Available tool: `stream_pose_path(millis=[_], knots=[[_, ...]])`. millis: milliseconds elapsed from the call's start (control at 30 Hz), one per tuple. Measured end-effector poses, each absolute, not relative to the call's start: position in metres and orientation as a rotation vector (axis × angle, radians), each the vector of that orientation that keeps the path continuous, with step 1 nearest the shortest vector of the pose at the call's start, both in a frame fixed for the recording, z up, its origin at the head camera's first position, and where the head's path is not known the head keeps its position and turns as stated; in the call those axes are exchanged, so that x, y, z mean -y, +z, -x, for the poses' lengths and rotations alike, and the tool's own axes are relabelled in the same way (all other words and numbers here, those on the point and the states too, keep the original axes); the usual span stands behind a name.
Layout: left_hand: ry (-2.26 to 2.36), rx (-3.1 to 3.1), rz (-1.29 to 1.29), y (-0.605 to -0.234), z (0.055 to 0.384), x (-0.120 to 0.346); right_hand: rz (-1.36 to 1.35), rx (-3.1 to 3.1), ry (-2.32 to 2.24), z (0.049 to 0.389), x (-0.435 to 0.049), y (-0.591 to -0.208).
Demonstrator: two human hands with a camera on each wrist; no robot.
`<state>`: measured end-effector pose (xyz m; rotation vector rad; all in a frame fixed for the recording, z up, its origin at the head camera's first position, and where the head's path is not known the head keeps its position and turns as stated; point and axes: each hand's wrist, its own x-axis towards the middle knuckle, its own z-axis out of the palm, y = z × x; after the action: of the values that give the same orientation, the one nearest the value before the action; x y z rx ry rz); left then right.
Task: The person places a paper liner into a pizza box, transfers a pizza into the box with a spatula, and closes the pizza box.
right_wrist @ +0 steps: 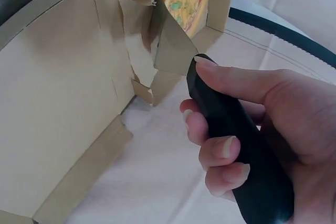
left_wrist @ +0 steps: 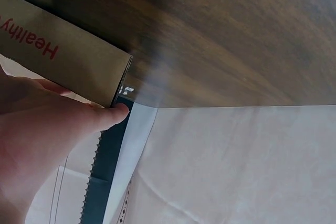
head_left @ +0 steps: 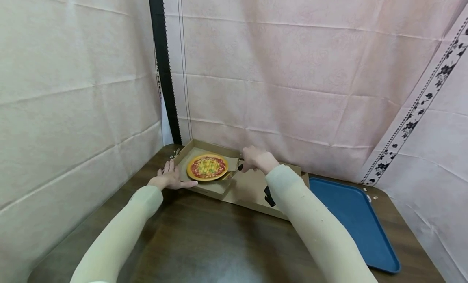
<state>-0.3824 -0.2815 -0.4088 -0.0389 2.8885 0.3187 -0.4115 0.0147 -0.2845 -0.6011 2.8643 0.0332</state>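
A cardboard pizza box lies with its lid folded out to the right. Inside sits a round pizza with red and yellow topping. My left hand rests against the box's near left corner, fingers spread; its thumb lies at the box corner in the left wrist view. Over the hinge side, my right hand grips a tool by its thick black handle, the thumb along its top. The tool's working end is hidden, so its kind cannot be told.
To the right of the lid a blue tray lies on the dark wooden table. Light cloth hangs behind and at the left, with a black post in the corner. Small white bits lie beyond the tray.
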Motion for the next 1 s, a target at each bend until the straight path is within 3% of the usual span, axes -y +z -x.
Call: stream_pose_path(millis=[500,1000], knots=[[0.330,-2.908,0.017,-0.412,0.383,0.284,0.627,-2.830,0.145,0.404,-0.016,-0.263],[0.316,-2.894,0.019,-0.407,0.378,0.280,0.529,-2.774,0.119,0.398,-0.011,-0.266]])
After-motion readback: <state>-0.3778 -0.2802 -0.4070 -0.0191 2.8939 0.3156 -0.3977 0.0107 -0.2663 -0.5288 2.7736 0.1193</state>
